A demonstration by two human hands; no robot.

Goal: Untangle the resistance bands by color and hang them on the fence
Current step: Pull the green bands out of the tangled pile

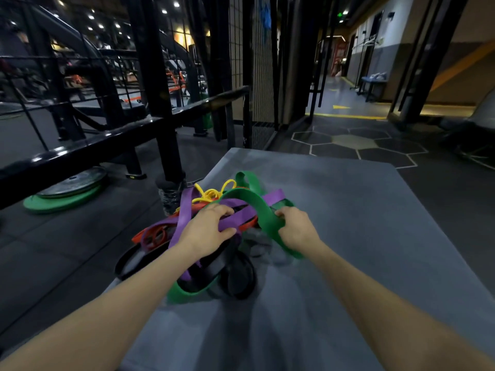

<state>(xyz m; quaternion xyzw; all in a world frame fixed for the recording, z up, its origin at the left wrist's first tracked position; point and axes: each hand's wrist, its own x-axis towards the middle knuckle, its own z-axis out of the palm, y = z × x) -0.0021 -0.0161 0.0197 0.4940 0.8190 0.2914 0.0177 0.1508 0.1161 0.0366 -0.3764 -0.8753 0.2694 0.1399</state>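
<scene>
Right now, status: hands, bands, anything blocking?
Left hand gripping purple band. Right hand gripping green band. Pile still knotted on the grey mat: yellow, red, black bands cross both. Nothing separated yet.

The bands (214, 226) sit in one big knot on the left side of the grey mat (348, 236). Both hands are in the knot: the left hand (206, 231) holds a purple band (227, 223) and the right hand (297, 228) holds a green band (257, 207), so loops cross all around the fingers. To the right of the knot the mat is bare and wide. Past the far edge, the floor (348, 145) is open. On the left, a black rail (107, 137) and a thick post (158, 103) stand close to the knot. Round plates (69, 188) lie on the floor under the rail. Straight ahead, a wire fence (257, 76) stands tall.
</scene>
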